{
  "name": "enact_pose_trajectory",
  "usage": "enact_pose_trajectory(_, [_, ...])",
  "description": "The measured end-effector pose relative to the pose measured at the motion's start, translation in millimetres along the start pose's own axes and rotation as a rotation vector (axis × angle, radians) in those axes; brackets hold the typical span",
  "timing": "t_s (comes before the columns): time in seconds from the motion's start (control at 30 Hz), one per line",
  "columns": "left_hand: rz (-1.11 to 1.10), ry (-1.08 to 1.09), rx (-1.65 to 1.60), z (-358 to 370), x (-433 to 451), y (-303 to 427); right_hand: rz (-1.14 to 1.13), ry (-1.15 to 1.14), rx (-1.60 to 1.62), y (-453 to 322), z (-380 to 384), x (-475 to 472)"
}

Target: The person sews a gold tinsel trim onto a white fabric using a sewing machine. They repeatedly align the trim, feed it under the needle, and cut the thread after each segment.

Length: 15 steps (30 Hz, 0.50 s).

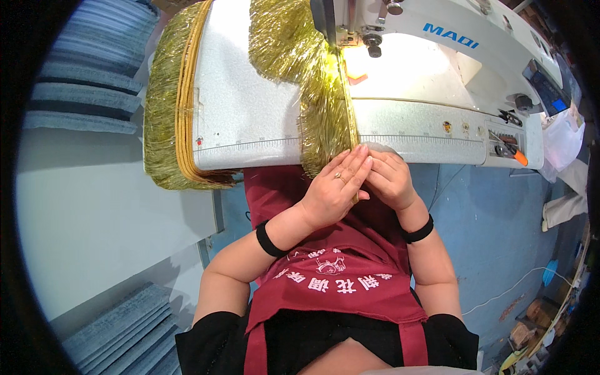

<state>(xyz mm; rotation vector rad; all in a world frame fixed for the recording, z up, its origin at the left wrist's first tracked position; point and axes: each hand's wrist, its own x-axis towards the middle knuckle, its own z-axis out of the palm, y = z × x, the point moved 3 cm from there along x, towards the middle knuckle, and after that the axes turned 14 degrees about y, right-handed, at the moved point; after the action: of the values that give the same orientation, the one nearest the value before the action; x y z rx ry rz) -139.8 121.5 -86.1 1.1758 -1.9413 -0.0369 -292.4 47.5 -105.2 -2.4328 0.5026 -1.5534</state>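
A strip of gold tinsel fringe [323,119] runs from under the head of a MAQI sewing machine [398,21] toward the table's front edge. My left hand [335,187], with a ring on one finger, lies over the strip's corded edge [350,112] and grips it. Right beside it, my right hand [389,180] has its fingers bent around the same edge, the fingertips of both hands meeting. A short end of the band shows below my left hand. The needle area is lit brightly, and the needle itself cannot be made out.
A folded pile of gold fringe with orange-yellow edging [185,103] hangs over the table's left end. A printed ruler [412,139] runs along the front. An orange-handled tool [518,155] sits in a small tray at right. Stacked grey-blue slabs [89,93] stand at far left.
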Motion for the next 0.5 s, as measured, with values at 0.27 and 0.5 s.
enact_pose_trajectory(0.27, [-0.024,0.019,-0.035,2.5,0.2,-0.7,0.031,0.010,-0.019,1.6,2.6,-2.2])
enact_pose_trajectory(0.5, [-0.024,0.025,-0.024,4.2,-1.7,-1.6,0.045,0.012,0.001,5.1,4.2,-7.0])
